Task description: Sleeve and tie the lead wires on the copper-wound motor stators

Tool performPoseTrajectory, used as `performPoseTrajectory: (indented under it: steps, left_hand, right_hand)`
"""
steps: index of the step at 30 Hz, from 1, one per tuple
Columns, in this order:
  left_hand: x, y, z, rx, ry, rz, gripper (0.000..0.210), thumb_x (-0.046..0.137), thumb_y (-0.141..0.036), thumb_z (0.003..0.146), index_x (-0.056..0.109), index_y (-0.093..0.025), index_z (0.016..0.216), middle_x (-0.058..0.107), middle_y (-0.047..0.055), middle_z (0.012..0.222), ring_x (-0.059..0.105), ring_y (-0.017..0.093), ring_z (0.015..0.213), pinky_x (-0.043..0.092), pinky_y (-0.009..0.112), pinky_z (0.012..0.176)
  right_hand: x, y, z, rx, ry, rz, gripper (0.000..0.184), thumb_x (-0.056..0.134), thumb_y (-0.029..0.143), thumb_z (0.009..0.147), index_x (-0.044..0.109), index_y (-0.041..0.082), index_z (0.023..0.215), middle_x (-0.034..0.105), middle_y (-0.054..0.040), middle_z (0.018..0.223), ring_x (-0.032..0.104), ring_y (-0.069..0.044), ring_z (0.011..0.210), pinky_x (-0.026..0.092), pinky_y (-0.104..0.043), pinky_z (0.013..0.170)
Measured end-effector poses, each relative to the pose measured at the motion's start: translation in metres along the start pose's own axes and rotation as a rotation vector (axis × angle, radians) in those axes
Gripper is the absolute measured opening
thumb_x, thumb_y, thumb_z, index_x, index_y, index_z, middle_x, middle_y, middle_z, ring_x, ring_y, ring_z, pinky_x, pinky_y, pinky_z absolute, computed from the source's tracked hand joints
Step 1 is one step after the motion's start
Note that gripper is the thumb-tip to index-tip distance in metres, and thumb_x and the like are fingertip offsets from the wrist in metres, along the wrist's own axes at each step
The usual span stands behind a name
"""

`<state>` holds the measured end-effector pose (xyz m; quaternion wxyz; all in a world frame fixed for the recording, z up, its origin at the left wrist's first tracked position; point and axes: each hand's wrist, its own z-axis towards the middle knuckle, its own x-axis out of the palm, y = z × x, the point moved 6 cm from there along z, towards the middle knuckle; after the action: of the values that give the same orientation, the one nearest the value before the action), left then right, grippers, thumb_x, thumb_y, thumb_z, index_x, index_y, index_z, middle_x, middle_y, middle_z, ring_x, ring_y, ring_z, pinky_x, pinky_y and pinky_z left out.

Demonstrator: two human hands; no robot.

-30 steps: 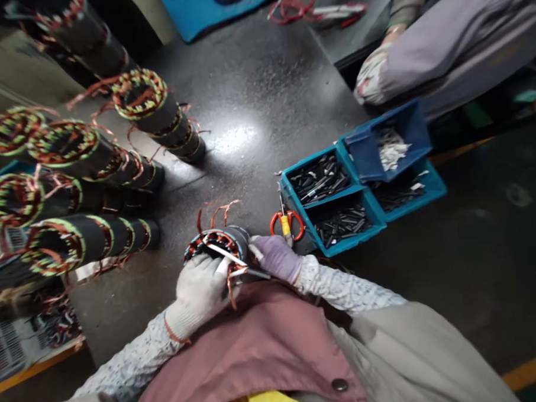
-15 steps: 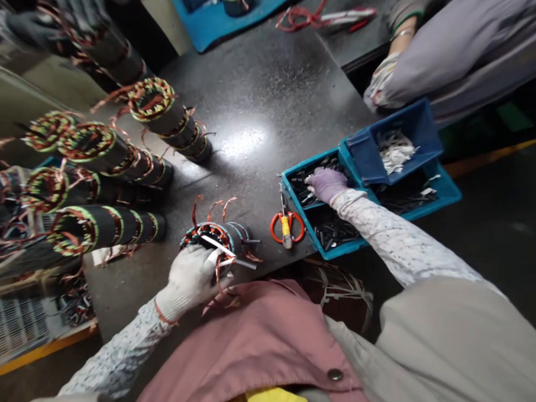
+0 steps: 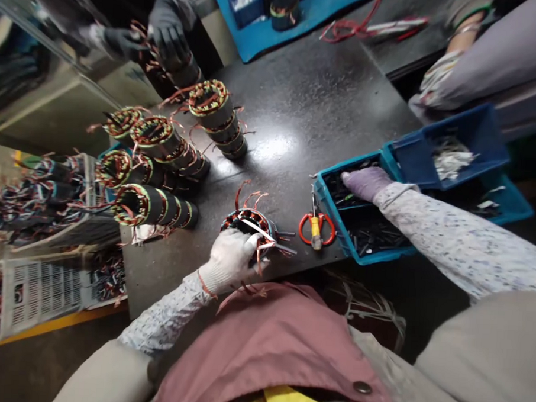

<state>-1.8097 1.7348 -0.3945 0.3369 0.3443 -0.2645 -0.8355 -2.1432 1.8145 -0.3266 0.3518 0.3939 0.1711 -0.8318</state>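
Observation:
My left hand (image 3: pixel 230 257), in a white glove, grips a wound stator (image 3: pixel 249 222) with copper wires sticking up, at the near edge of the dark table (image 3: pixel 294 107). White strips lie across the stator's top. My right hand (image 3: pixel 365 182), in a purple glove, reaches into the near-left compartment of a teal bin (image 3: pixel 333 218) that holds black sleeves (image 3: pixel 373 232). I cannot see what its fingers hold. Red-handled scissors (image 3: pixel 315 227) lie between the stator and the bin.
Several stacks of wound stators (image 3: pixel 163 155) stand on the table's left. Another person's dark-gloved hands (image 3: pixel 166 27) handle a stack at the far left. A dark blue bin (image 3: pixel 457 147) with white strips sits on the teal bin. A co-worker's arm (image 3: pixel 478 62) rests far right.
My right hand left the stator, reached to the teal bin, and now stays in it. My left hand keeps its grip. The view shifted, revealing another person's gloved hands far left.

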Motion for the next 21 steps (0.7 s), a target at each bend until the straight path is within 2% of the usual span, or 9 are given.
performPoseTrajectory:
  steps: [5, 7, 9, 11, 13, 14, 17, 19, 21]
  left_hand:
    - [0.002, 0.001, -0.001, -0.001, 0.025, 0.008, 0.044, 0.066, -0.050, 0.080, 0.069, -0.020, 0.113, 0.073, 0.008, 0.082, 0.068, 0.026, 0.080, 0.049, 0.037, 0.073]
    - [0.002, 0.001, -0.002, 0.012, 0.011, 0.003, 0.044, 0.066, -0.050, 0.081, 0.069, -0.020, 0.113, 0.072, 0.008, 0.081, 0.068, 0.026, 0.079, 0.049, 0.037, 0.072]
    - [0.002, 0.001, -0.002, 0.024, -0.007, 0.006, 0.042, 0.065, -0.050, 0.081, 0.070, -0.019, 0.110, 0.072, 0.008, 0.080, 0.068, 0.026, 0.077, 0.049, 0.037, 0.072]
    - [0.001, 0.001, -0.002, 0.034, -0.038, 0.024, 0.039, 0.064, -0.050, 0.082, 0.071, -0.019, 0.105, 0.072, 0.009, 0.078, 0.068, 0.026, 0.074, 0.049, 0.037, 0.070]
    - [-0.001, 0.000, -0.002, 0.057, -0.081, 0.051, 0.035, 0.063, -0.048, 0.083, 0.071, -0.018, 0.100, 0.072, 0.008, 0.075, 0.068, 0.025, 0.070, 0.049, 0.036, 0.067]
    - [-0.002, -0.001, -0.001, 0.070, -0.098, 0.062, 0.033, 0.063, -0.047, 0.083, 0.071, -0.018, 0.098, 0.072, 0.008, 0.073, 0.068, 0.025, 0.069, 0.049, 0.036, 0.067]
    - [-0.004, -0.003, 0.002, 0.121, -0.138, 0.078, 0.032, 0.061, -0.044, 0.085, 0.070, -0.017, 0.098, 0.072, 0.008, 0.072, 0.068, 0.023, 0.068, 0.050, 0.034, 0.068]
    - [-0.006, -0.005, 0.004, 0.151, -0.149, 0.087, 0.030, 0.059, -0.043, 0.086, 0.069, -0.016, 0.095, 0.072, 0.008, 0.073, 0.069, 0.023, 0.068, 0.050, 0.034, 0.070]
    - [-0.007, -0.007, 0.006, 0.163, -0.144, 0.104, 0.027, 0.058, -0.042, 0.087, 0.068, -0.017, 0.089, 0.072, 0.007, 0.071, 0.068, 0.022, 0.067, 0.050, 0.033, 0.070]
  right_hand:
    - [-0.011, -0.007, -0.009, -0.005, -0.010, 0.010, 0.037, 0.046, 0.026, 0.098, 0.064, 0.012, 0.127, 0.060, -0.0252, 0.132, 0.060, -0.034, 0.117, 0.046, -0.041, 0.087]
    - [-0.018, -0.017, -0.016, 0.061, -0.046, 0.045, 0.037, 0.041, 0.025, 0.100, 0.065, 0.012, 0.125, 0.060, -0.0262, 0.130, 0.061, -0.034, 0.115, 0.046, -0.042, 0.086]
    - [-0.025, -0.031, -0.031, 0.186, -0.166, 0.175, 0.038, 0.040, 0.027, 0.101, 0.065, 0.008, 0.124, 0.063, -0.0280, 0.124, 0.062, -0.034, 0.114, 0.045, -0.043, 0.087]
    - [-0.023, -0.038, -0.058, 0.256, -0.352, 0.463, 0.035, 0.048, 0.027, 0.099, 0.067, 0.006, 0.119, 0.067, -0.0259, 0.118, 0.063, -0.031, 0.113, 0.045, -0.041, 0.089]
    - [-0.005, -0.023, -0.088, 0.189, -0.481, 0.888, 0.032, 0.055, 0.029, 0.093, 0.072, 0.008, 0.111, 0.072, -0.0186, 0.108, 0.066, -0.025, 0.101, 0.048, -0.035, 0.084]
    - [0.010, -0.007, -0.101, 0.121, -0.483, 1.127, 0.033, 0.057, 0.034, 0.091, 0.074, 0.011, 0.106, 0.074, -0.0138, 0.098, 0.068, -0.022, 0.089, 0.050, -0.032, 0.076]
    - [0.070, 0.066, -0.121, -0.014, -0.211, 1.693, 0.039, 0.064, 0.050, 0.078, 0.075, 0.015, 0.089, 0.064, -0.0028, 0.061, 0.058, -0.015, 0.055, 0.049, -0.027, 0.053]
    - [0.108, 0.107, -0.122, 0.068, -0.070, 1.967, 0.043, 0.072, 0.055, 0.067, 0.074, 0.015, 0.082, 0.060, -0.0005, 0.057, 0.053, -0.012, 0.048, 0.046, -0.025, 0.046]
    - [0.135, 0.134, -0.115, 0.155, -0.017, 2.123, 0.044, 0.077, 0.055, 0.060, 0.074, 0.015, 0.079, 0.061, -0.0010, 0.059, 0.053, -0.011, 0.048, 0.046, -0.025, 0.045]
